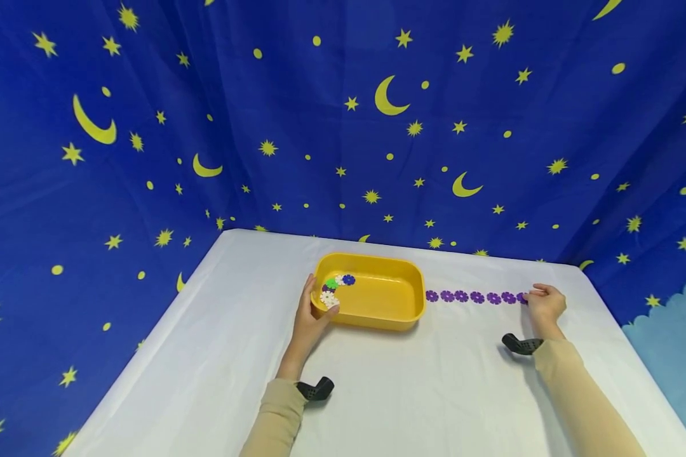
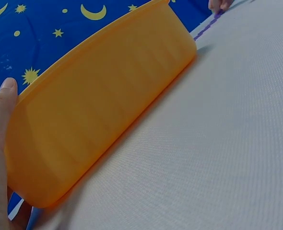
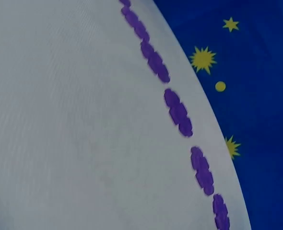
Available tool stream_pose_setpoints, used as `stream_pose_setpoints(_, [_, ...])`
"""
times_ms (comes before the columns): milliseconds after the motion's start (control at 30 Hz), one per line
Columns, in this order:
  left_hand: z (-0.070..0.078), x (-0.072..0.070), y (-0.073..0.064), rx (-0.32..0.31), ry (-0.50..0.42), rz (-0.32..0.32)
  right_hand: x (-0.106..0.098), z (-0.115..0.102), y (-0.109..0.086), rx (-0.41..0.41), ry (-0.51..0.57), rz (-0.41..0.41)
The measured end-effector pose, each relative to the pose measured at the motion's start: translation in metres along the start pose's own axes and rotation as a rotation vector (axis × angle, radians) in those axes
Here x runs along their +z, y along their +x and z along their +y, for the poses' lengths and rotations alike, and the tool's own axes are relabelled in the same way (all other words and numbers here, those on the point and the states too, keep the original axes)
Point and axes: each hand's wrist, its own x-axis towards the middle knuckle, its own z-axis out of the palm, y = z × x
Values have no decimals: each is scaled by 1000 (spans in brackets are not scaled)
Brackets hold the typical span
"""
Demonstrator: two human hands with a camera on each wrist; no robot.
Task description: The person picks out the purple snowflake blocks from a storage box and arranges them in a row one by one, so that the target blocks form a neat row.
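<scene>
My left hand point(image 1: 310, 324) grips the left end of a yellow plastic basin point(image 1: 377, 320), thumb at the near rim and fingers along the side. In the left wrist view the basin's outer wall point(image 2: 98, 96) fills the space beside my thumb. Inside, at its left end, lie several flower-shaped plastic discs point(image 1: 331, 283), white, green and dark purple or blue. Right of the basin runs a row of purple flower-shaped discs point(image 1: 477, 298), flat on the table. My right hand point(image 1: 547, 307) pinches the purple disc point(image 1: 522, 297) at the row's right end, its fingertips partly covering it.
A white cloth covers the table point(image 1: 411, 393). Behind it and to the left hangs a blue curtain point(image 1: 320, 101) with yellow moons and stars. At the right edge is a light blue patch point(image 1: 674, 343). Each wrist wears a black camera mount point(image 1: 317, 389).
</scene>
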Motion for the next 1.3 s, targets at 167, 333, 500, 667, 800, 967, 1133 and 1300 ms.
stream_pose_setpoints(167, [1, 2, 0, -8, -14, -8, -4, 2, 0, 24, -12, -24])
stream_pose_setpoints(333, [1, 4, 0, -5, -2, -12, -8, 1, -1, 45, 0, 7])
stream_pose_setpoints(500, [2, 4, 0, -4, 4, -11, -3, -12, -8, -24, 26, 59])
stream_pose_setpoints(667, [3, 2, 1, 1, 0, -11, 15, -41, -25, -105, 66, 2])
stream_pose_setpoints(800, [5, 2, 3, 2, -1, -13, 34, -68, -42, -135, 142, -103])
stream_pose_setpoints(967, [6, 4, 2, 4, -7, -12, 60, -95, -67, -177, 240, -227])
stream_pose_setpoints(1133, [4, 5, 0, 25, -20, -13, 88, -119, -91, -173, 318, -346])
stream_pose_setpoints(1300, [1, 4, -5, 44, -46, 12, 121, -139, -116, -171, 326, -467])
